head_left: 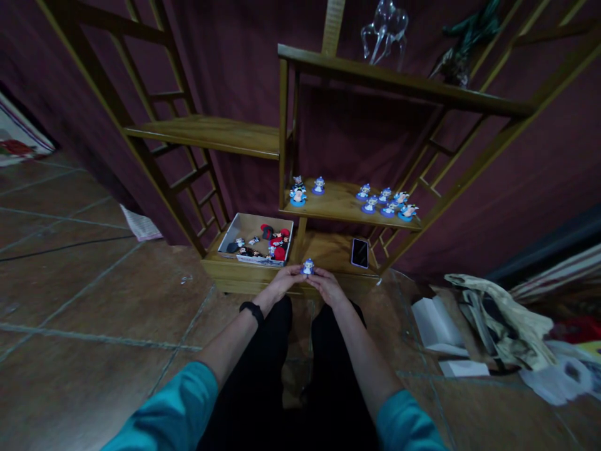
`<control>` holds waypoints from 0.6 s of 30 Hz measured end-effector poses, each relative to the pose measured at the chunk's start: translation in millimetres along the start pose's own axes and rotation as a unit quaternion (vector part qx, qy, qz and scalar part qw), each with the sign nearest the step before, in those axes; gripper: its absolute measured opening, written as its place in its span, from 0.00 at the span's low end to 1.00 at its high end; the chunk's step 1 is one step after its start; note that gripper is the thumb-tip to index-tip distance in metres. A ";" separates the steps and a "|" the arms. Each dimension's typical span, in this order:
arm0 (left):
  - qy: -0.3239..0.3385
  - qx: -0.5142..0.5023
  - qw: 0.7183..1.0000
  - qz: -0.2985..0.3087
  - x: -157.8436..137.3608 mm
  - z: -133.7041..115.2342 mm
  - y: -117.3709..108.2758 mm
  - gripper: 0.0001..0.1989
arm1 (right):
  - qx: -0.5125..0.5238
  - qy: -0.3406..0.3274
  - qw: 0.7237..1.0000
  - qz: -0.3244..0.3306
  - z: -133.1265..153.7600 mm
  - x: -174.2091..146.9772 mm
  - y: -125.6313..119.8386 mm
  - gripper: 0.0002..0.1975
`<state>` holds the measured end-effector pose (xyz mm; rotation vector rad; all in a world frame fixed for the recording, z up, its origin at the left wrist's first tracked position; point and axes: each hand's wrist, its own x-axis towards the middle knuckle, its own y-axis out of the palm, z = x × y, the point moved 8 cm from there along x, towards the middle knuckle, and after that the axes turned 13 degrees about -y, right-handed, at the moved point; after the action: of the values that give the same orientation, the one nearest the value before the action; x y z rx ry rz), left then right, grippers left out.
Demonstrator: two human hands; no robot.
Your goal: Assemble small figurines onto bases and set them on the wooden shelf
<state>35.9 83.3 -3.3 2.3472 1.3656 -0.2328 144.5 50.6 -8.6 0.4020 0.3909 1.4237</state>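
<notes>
Holding a small figurine (307,267) between both hands, in front of the wooden shelf unit (283,125) and just past the right front corner of an open cardboard box (248,221). Left hand (285,279) half closed, fingertips pinched in at one side of the base; right hand (327,285) closed in likewise from the other side. Impossible to tell from this angle the firmness of the pinch or the placing of the hidden fingers.

Likely very light and stiff, in hard molded plastic by the look of it. Probably smooth enough to slip a little, and fairly sturdy except perhaps around the head. Best gripped low, by the round violet base, or about the compact white body.

Glossy yellow-brown wood for the unit, with squared posts and lattice sides. Thin walls on the box, pale inside, around a loose jumble of red and black pieces (279,253). On the middle shelf (340,199), more round-based figurines (370,205), violet and blue, clustered mostly toward the right end. Below, flat on the lower board (323,247), a dark-screened smartphone (360,253). Up top, a clear, slender-legged horse ornament (387,22), apparently glass. Behind, maroon cloth (235,75) in soft folds.
</notes>
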 end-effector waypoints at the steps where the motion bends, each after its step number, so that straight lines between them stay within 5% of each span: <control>1: -0.001 -0.007 1.000 -0.001 -0.2 0.4 -0.5 0.23 | 0.002 -0.001 1.000 0.003 -0.1 0.2 0.6 0.14; 18: -0.032 -0.058 0.997 0.047 -12.9 -5.8 11.5 0.19 | -0.086 -0.071 0.993 -0.041 4.9 3.2 -4.0 0.21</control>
<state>38.9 70.5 9.4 2.2803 1.2030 -0.1952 150.7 53.2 -6.3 0.3407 0.1661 1.3275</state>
